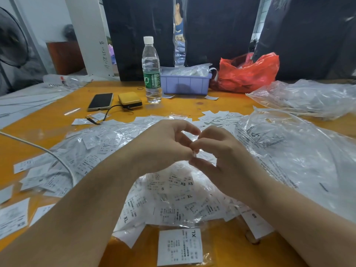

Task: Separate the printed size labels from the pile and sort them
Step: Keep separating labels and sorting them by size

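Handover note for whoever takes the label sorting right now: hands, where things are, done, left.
Left hand and right hand: fingertips meet above the label pile, curled as if pinching something small; what they hold is too small to tell.
Pile: mixed XS, S and XL labels, many in clear sleeves, spread across the orange table.
One XL label lies alone at the near edge; loose labels lie behind the hands; an XS label at the near left.
Done: little; no clear sorted stacks visible.
Left: nearly the whole pile.
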The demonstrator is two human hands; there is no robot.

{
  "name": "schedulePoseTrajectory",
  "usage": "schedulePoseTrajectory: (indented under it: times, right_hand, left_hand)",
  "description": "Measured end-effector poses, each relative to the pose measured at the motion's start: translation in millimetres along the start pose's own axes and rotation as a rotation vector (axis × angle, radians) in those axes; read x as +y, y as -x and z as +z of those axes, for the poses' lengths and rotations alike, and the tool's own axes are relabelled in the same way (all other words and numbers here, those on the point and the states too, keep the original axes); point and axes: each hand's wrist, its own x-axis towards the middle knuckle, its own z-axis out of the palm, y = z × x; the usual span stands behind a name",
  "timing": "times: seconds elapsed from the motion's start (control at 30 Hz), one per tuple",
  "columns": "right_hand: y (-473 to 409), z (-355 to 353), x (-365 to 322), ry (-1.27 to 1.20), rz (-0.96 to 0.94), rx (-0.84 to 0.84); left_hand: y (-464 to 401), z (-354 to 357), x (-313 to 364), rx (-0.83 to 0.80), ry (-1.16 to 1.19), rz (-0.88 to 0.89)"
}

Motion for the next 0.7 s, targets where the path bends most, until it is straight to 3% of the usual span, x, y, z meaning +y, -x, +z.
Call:
schedulePoseTrajectory:
  times: [0.17, 0.37, 0.53, 0.7]
  right_hand:
    - [-1.9, -1.8, 1.5, -0.158, 0.172, 0.048]
    - [-1.4, -11.9, 9.5, -0.481, 0.394, 0.06]
    - [-0.8, -17.8, 16.2, -0.688, 0.453, -0.032]
    - [-0.9, -20.2, 14.6, -0.715, 0.453, -0.04]
  left_hand:
    - [-1.1, -4.3, -1.0, 0.038, 0.033, 0.016]
    - [0.6, -11.4, -2.9, 0.095, -0.134, 0.02]
    - [0.9, -10.0, -0.4, 0.116, -0.127, 0.043]
    - [1.8, -10.9, 1.9, 0.102, -0.07, 0.047]
